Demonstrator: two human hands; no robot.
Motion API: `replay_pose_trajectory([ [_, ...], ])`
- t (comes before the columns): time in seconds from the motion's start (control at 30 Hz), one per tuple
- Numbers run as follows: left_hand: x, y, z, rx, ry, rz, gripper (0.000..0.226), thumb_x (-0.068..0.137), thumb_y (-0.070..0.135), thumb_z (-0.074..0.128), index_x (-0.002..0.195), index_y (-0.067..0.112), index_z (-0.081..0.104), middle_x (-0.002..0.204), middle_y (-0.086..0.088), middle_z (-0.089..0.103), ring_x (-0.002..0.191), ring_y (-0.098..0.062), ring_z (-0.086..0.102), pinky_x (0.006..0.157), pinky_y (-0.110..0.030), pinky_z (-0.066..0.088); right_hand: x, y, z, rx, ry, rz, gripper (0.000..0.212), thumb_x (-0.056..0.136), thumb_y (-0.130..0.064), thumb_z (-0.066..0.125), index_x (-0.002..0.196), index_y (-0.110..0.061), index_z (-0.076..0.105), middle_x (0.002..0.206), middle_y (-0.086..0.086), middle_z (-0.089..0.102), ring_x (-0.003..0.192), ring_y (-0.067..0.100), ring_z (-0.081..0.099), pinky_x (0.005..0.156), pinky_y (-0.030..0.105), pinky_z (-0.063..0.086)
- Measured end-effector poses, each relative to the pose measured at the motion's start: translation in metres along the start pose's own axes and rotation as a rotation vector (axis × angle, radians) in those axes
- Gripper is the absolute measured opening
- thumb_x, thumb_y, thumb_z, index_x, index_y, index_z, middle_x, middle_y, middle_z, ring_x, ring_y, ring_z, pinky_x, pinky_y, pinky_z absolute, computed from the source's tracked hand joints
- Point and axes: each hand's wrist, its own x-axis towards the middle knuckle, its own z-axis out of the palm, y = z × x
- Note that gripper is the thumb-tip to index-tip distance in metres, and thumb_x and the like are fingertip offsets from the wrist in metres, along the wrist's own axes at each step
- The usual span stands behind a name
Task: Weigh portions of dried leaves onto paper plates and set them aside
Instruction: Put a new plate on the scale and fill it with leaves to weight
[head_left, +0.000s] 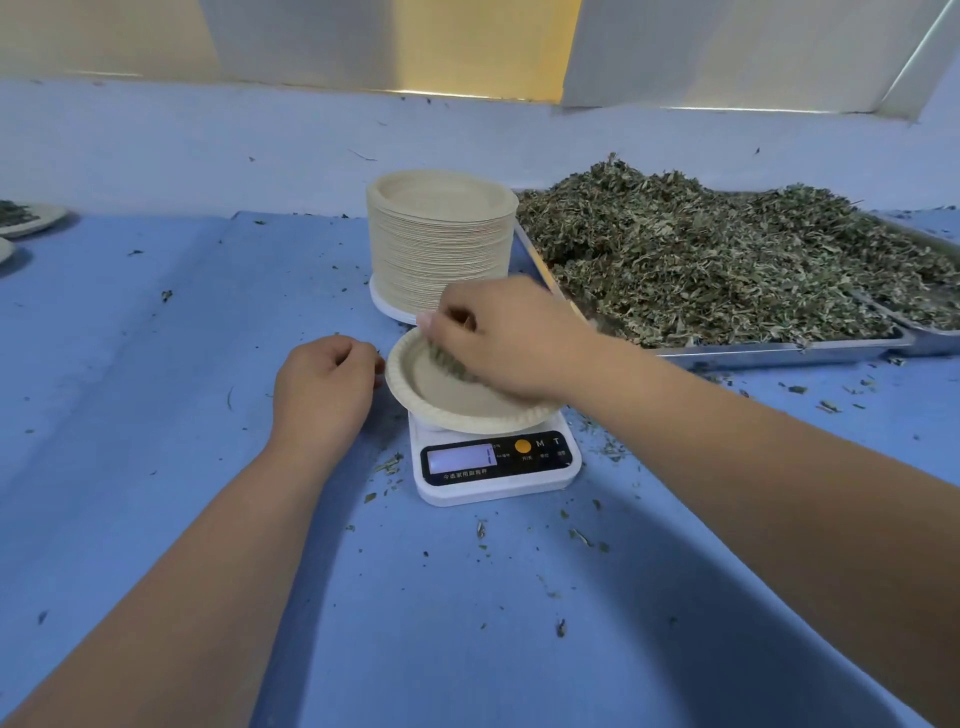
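The paper plate (467, 413) sat open side up on the white scale (498, 480), its rim overhanging the platform on the left and right. Being round, it had no long axis. The scale lay with its display end nearest the person and was turned slightly, so that its right corner sat farther off.

The right hand (506, 338) hung over the plate, fingers curled down and closed round a clump of leaves (449, 358), which trailed into the plate's hollow. The left hand (324, 387) lay just left of the plate with fingers loosely curled, holding nothing that could be seen. Whether its fingertips touched the rim could not be told.

On the scale's dark panel, right of the lit display, were an orange button and the letters "M" and "T". The digits on the display were washed out, and the Chinese characters beneath were too small to read with certainty.

A tall stack of plates (439, 244) stood just beyond the scale. To the right, dried leaves (727, 260) were heaped on a metal tray (779, 352), whose long side ran left to right. Crumbs of leaf dotted the blue table (156, 364). At the far left edge lay a filled plate (39, 218).
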Motion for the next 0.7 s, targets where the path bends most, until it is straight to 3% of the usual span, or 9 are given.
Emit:
replay_pose_trajectory([
  [0.1,0.001,-0.001,0.000,0.006,0.000,0.003,0.024,0.077,0.024,0.051,0.068,0.008,0.066,0.068,0.001,0.069,0.062,-0.010,0.057,0.066,-0.036,0.049,-0.007,-0.002,0.001,0.043,-0.105,0.000,0.041,0.097,-0.065,0.045,0.097,-0.030,0.067,0.084,-0.010,0.066,0.077,0.007,0.058,0.064,0.030,0.044],
  [0.23,0.001,-0.001,0.000,0.009,-0.002,0.004,0.025,0.078,0.025,0.050,0.067,0.011,0.068,0.070,0.004,0.071,0.070,-0.019,0.064,0.070,-0.039,0.054,-0.005,0.013,-0.021,0.172,0.026,-0.014,0.043,0.102,-0.057,0.041,0.089,-0.023,0.065,0.077,-0.007,0.063,0.068,0.006,0.058,0.064,0.029,0.048],
  [0.33,0.000,-0.001,0.000,0.008,-0.005,0.002,0.025,0.079,0.025,0.051,0.068,0.009,0.067,0.071,0.001,0.071,0.066,-0.015,0.060,0.067,-0.036,0.050,-0.001,0.043,-0.032,0.217,0.108,0.050,0.046,0.104,-0.049,0.042,0.084,-0.014,0.062,0.068,0.001,0.057,0.054,0.005,0.045,0.054,0.025,0.038],
  [0.47,-0.001,0.001,0.000,0.017,-0.007,0.003,0.026,0.078,0.026,0.050,0.068,0.007,0.067,0.073,-0.003,0.070,0.066,-0.014,0.058,0.067,-0.036,0.049,-0.004,0.090,-0.029,0.107,0.146,0.214,0.041,0.104,-0.045,0.044,0.089,-0.012,0.064,0.073,0.005,0.063,0.064,0.020,0.057,0.061,0.029,0.044],
  [0.57,-0.002,0.003,-0.001,0.032,-0.005,-0.013,0.026,0.080,0.025,0.051,0.070,0.010,0.069,0.073,0.001,0.072,0.071,-0.020,0.063,0.071,-0.044,0.057,-0.017,0.118,-0.013,-0.051,0.026,0.359,0.041,0.105,-0.049,0.038,0.086,-0.018,0.056,0.075,0.003,0.061,0.070,0.025,0.059,0.061,0.032,0.046],
  [0.7,-0.001,0.002,-0.001,0.050,-0.003,-0.006,0.027,0.080,0.025,0.052,0.071,0.006,0.068,0.073,-0.001,0.072,0.068,-0.015,0.060,0.071,-0.045,0.057,-0.029,0.130,0.002,-0.158,-0.075,0.422,0.059,0.103,-0.059,0.026,0.075,-0.015,0.055,0.070,0.009,0.059,0.067,0.030,0.058,0.060,0.035,0.045],
])
